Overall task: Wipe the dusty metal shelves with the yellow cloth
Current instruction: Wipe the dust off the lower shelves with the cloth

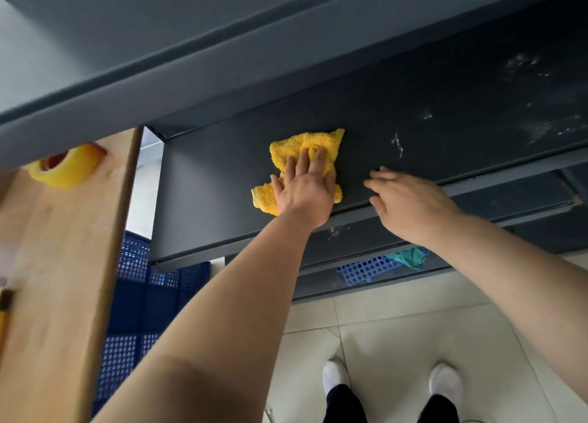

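Observation:
A crumpled yellow cloth [305, 146] lies on the dark grey metal shelf [216, 181], near its middle. My left hand [304, 189] presses flat on the cloth with straight fingers. My right hand [410, 200] rests at the shelf's front edge, a little to the right of the cloth, fingers relaxed and holding nothing. White dust marks [397, 142] streak the shelf right of the cloth, and more dust [521, 66] is scattered toward the far right. Another shelf [159, 41] hangs above.
A wooden board [57, 263] stands at the left with a yellow tape roll [63, 168] on it. Blue perforated crates [149, 295] sit behind it. Lower shelves hold a blue basket [366, 270] and a teal cloth [410, 257]. My feet [391, 381] stand on the tiled floor.

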